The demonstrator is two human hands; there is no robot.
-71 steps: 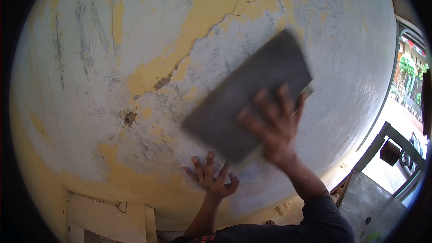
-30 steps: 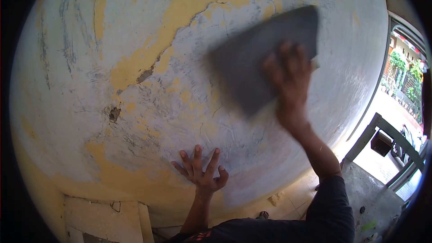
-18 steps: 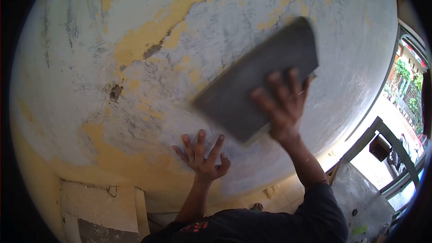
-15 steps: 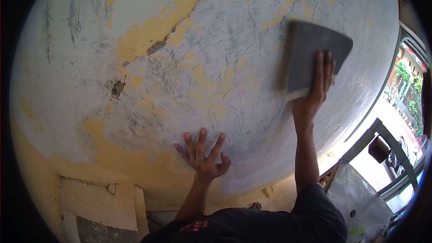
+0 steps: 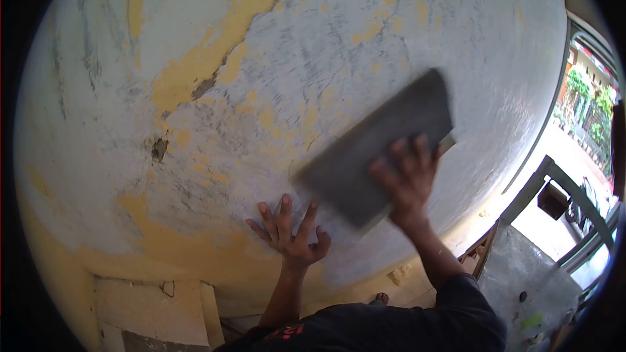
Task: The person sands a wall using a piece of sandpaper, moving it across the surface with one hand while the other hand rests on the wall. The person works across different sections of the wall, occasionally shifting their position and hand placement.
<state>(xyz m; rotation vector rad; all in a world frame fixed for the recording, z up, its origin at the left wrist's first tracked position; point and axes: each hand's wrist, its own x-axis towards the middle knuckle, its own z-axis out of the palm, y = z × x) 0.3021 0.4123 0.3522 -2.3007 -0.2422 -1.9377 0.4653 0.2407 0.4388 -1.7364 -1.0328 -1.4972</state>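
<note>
- Sheet [image 5: 355, 156], dark and motion-blurred, lies along the patchy wall [image 5: 502, 72], well to the right of the crack [image 5: 204, 87] and the hole [image 5: 159, 149], its lower right side beneath the right hand [image 5: 412, 186].
- The right hand has its fingers parted across the sheet's outer face; whether any of them curl round an edge to clamp it, I cannot tell.
- The left hand [image 5: 293, 244] holds nothing; its fingers are spread apart against the wall, near the sheet's lower end.
- Slipping seems the likeliest trouble: pressure from one hand, set to one side of the sheet, could let the far corner lift or fold.
- Rough edges at the crack or hole might snag and tear the sheet, if it were dragged over them.
- A wide sweep down and left could scrape the left fingertips, which sit close by.
- The sheet's long axis slants from lower left to upper right: one short end points up and right, the other towards the left hand. A pale strip [image 5: 373, 223] shows along its lower edge.
</note>
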